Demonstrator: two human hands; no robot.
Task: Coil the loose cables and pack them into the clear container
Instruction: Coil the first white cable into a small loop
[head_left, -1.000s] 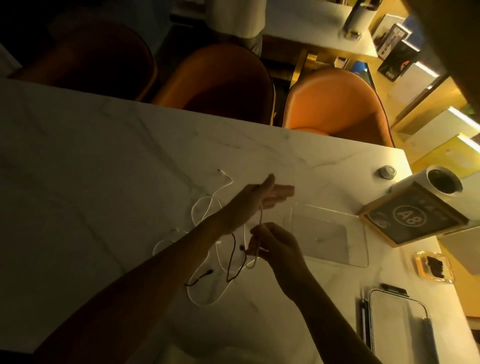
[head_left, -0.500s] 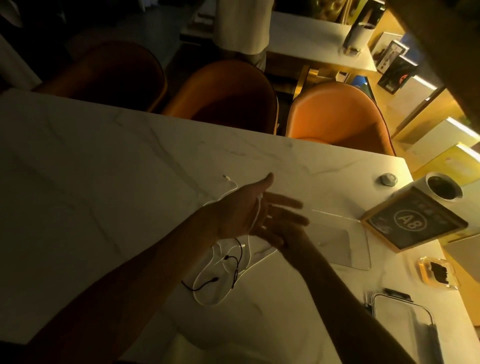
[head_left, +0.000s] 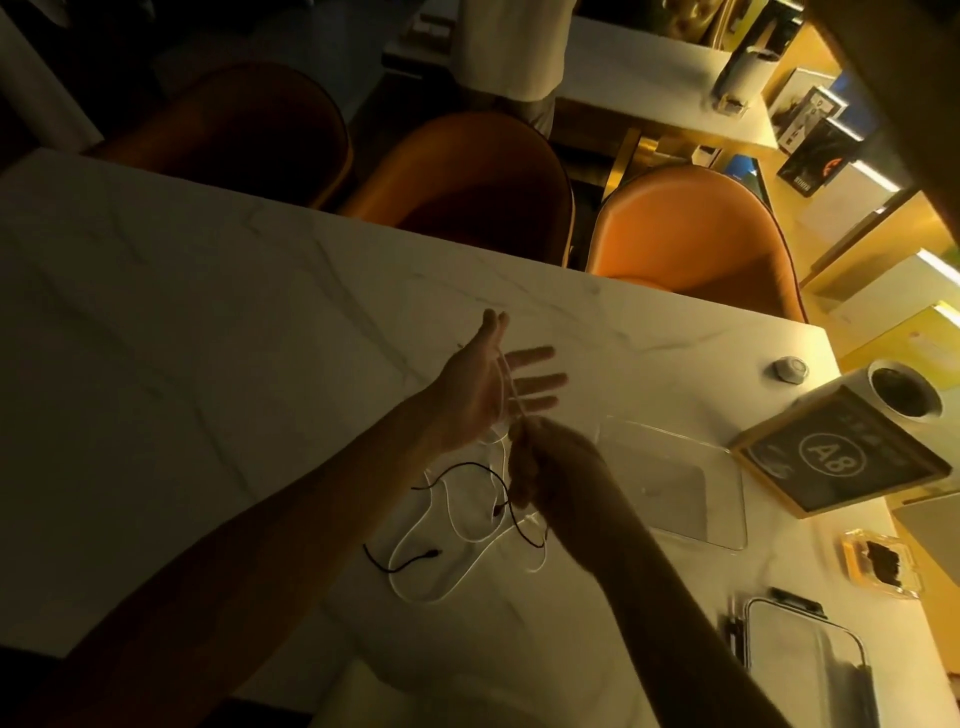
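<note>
Above, the left hand is held flat, fingers straight, white cable across its palm; just below, the right hand pinches that cable. Right of the pinch lies the clear container; beneath it, a black cable.

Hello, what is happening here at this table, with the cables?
A person is winding a white cable around the left hand, held flat with fingers straight. The right hand pinches the cable just below it and feeds it. Most of the white cable lies loose on the marble table, tangled with a thin black cable. The clear container, to the right of the hands, appears to have no cable in it yet.
</note>
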